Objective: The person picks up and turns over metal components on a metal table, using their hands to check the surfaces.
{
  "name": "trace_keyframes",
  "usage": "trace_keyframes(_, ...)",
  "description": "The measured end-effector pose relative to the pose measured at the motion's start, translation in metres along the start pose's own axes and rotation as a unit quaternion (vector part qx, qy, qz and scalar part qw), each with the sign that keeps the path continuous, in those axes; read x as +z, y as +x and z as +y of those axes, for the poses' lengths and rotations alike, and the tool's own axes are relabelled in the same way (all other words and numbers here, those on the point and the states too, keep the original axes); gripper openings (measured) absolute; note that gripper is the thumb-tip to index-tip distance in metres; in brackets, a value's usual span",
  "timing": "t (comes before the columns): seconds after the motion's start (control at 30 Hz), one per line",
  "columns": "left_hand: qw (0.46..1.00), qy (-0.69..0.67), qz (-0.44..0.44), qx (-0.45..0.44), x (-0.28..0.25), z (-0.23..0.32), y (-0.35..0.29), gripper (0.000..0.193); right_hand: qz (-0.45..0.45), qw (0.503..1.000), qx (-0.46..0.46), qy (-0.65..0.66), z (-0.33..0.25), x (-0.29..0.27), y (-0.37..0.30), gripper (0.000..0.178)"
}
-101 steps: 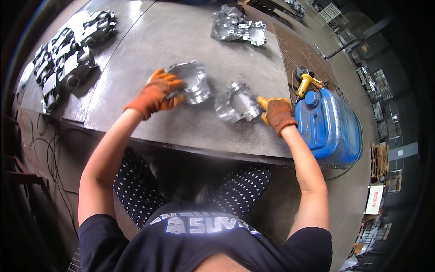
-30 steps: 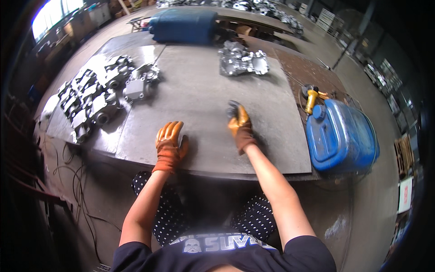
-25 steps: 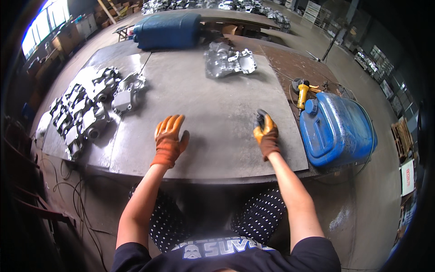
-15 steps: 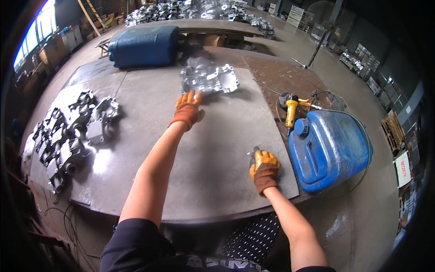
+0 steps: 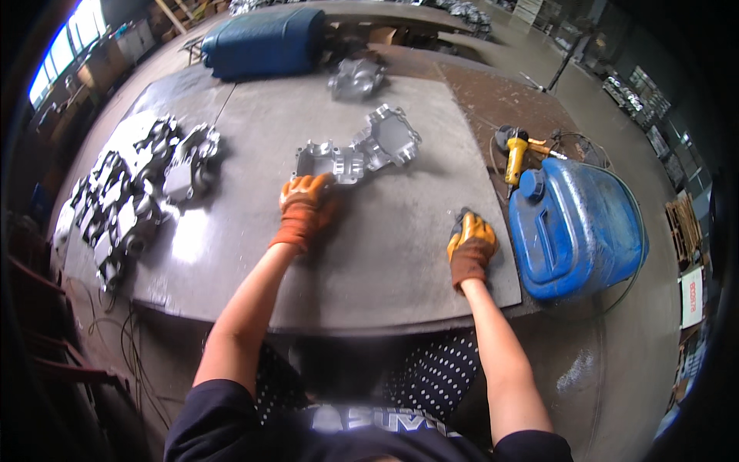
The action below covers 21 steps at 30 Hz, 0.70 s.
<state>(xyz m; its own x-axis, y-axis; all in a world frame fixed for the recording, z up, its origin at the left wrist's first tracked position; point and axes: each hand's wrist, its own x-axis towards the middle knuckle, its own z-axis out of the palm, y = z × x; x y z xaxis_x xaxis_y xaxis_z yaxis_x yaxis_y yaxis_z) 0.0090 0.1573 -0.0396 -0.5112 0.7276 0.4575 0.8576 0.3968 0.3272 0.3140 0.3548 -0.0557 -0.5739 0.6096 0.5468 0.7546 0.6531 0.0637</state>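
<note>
My left hand (image 5: 304,202), in an orange and yellow glove, has its fingers curled over the near edge of a silver metal casting (image 5: 331,163) lying on the grey sheet-topped table (image 5: 385,269). A second casting (image 5: 394,138) lies at its right, its edge meeting or nearly meeting the first. Farther back sits a third casting (image 5: 356,79). My right hand (image 5: 472,240), in a similar glove, is closed and rests near the table's right side. A small dark object (image 5: 462,215) sticks out of that fist; its kind is hidden by the fingers.
Several castings (image 5: 123,200) are heaped at the left of the table. A blue jerrycan (image 5: 577,231) stands at the right, with a yellow angle grinder (image 5: 515,162) and hose behind it. A larger blue drum (image 5: 265,45) lies at the far left edge.
My left hand has gone from spread fingers to a hold on the near casting. The castings, clustered and blurred before, now show apart from one another. The whole view has shifted.
</note>
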Motion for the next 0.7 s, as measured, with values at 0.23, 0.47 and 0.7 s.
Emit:
trace_keyframes(0.23, 0.989, -0.005, 0.002, 0.148, -0.092, -0.089, -0.049, 0.036, -0.027, 0.997, 0.064, -0.017, -0.003, 0.026, 0.002, 0.041)
trace_keyframes(0.47, 0.98, -0.169, -0.02, -0.102, -0.127, 0.06, -0.126, 0.042, -0.121, 0.989, 0.063, -0.061, -0.006, -0.003, 0.008, 0.031)
trace_keyframes(0.7, 0.996, 0.065, -0.063, -0.014, -0.114, 0.099, -0.189, 0.035, -0.054, 0.944, -0.123, 0.302, -0.054, -0.042, -0.027, 0.041)
